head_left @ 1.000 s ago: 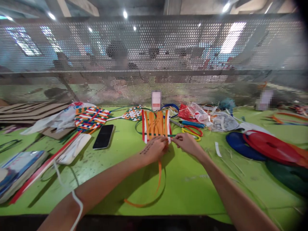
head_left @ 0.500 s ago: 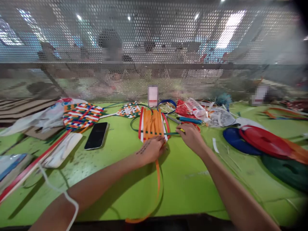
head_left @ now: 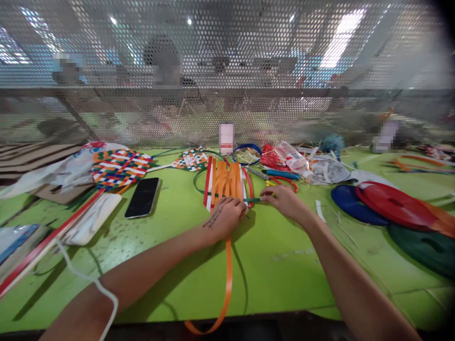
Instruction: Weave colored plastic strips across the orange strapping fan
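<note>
Near the middle of the table lies a piece of orange plastic strips (head_left: 223, 176), with red and white strips along its sides. My left hand (head_left: 227, 215) rests over its lower edge, fingers bent and close together on the strips; the thumb is hidden. One long orange strip (head_left: 228, 270) hangs from under that hand past the table's front edge. A green strip (head_left: 252, 200) crosses the lower part of the piece and loops out on its left. My right hand (head_left: 282, 201) pinches the green strip's right end between thumb and fingers.
Scissors (head_left: 280, 174) lie behind my right hand. A phone (head_left: 142, 198) and a multicoloured woven fan (head_left: 122, 168) are at left. Strip rolls, including a red one (head_left: 394, 206), lie at right. A perforated metal screen (head_left: 199, 109) stands behind.
My right hand has moved slightly down, still pinching the green strip. The green strip sits lower at its right side. My left hand has shifted slightly over the piece, and the hanging orange strip has swung.
</note>
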`<action>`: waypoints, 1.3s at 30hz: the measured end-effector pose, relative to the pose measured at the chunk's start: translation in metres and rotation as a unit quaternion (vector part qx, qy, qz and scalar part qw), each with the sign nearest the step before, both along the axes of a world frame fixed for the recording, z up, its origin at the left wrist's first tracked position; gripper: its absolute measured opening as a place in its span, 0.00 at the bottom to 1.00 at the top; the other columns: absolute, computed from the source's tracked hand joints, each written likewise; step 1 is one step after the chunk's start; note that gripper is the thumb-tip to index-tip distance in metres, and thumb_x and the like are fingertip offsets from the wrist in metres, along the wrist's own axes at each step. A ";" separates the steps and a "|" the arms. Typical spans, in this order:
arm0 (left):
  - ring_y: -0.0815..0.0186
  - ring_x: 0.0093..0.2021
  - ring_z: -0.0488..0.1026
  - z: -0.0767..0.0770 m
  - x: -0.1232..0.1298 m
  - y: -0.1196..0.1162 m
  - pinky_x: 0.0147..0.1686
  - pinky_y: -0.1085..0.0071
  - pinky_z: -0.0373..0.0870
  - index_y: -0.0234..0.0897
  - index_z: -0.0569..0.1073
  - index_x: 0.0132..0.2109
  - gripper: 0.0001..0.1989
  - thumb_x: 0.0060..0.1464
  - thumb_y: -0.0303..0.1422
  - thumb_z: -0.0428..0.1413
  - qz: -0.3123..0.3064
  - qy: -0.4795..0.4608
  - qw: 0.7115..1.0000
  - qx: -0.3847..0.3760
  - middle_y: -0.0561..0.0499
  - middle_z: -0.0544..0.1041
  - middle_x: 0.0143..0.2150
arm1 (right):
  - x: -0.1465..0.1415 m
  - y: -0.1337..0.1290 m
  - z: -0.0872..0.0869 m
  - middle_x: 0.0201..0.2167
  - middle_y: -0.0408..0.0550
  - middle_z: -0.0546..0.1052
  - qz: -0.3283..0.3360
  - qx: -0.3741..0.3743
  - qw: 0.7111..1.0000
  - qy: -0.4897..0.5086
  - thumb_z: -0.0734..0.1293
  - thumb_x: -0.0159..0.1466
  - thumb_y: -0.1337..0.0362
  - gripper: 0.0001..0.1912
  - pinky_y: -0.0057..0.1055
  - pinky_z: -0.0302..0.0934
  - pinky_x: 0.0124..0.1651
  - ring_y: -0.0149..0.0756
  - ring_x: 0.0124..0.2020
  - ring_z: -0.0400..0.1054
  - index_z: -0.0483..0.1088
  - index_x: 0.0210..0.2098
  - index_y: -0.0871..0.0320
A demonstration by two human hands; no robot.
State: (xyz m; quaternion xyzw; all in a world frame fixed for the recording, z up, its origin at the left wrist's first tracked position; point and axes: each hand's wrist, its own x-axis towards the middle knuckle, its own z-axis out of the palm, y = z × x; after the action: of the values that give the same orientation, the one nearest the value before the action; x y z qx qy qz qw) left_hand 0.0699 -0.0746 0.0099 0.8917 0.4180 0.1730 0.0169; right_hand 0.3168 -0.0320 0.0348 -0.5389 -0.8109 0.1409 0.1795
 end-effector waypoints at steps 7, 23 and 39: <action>0.56 0.56 0.74 -0.006 -0.002 0.001 0.56 0.59 0.70 0.39 0.80 0.53 0.14 0.72 0.36 0.50 -0.019 -0.075 0.997 -0.007 0.46 0.79 0.55 | -0.013 0.000 -0.009 0.33 0.48 0.84 -0.026 0.061 0.998 -0.018 0.67 0.69 0.60 0.12 0.33 0.60 0.42 0.40 0.35 0.76 0.83 0.39 0.54; 0.57 0.58 0.76 -0.012 -0.002 0.003 0.60 0.58 0.71 0.37 0.78 0.55 0.16 0.73 0.34 0.48 -0.056 -0.107 0.992 -0.024 0.45 0.80 0.57 | -0.025 0.009 -0.014 0.35 0.53 0.84 -0.026 0.162 0.980 -0.116 0.63 0.73 0.56 0.18 0.41 0.55 0.54 0.47 0.44 0.73 0.81 0.36 0.55; 0.55 0.53 0.77 -0.009 -0.001 0.001 0.55 0.58 0.71 0.37 0.78 0.53 0.15 0.72 0.33 0.48 -0.050 -0.063 0.996 -0.025 0.45 0.82 0.51 | -0.042 -0.011 -0.005 0.43 0.58 0.79 -0.037 0.242 0.963 -0.116 0.61 0.73 0.62 0.14 0.43 0.56 0.55 0.51 0.51 0.67 0.79 0.44 0.57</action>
State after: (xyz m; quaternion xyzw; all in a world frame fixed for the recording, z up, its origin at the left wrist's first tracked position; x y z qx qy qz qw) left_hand 0.0686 -0.0736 0.0011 0.8983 0.3749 0.2170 0.0739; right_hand 0.2750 -0.0425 0.0295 -0.5218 -0.8155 -0.1294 0.2145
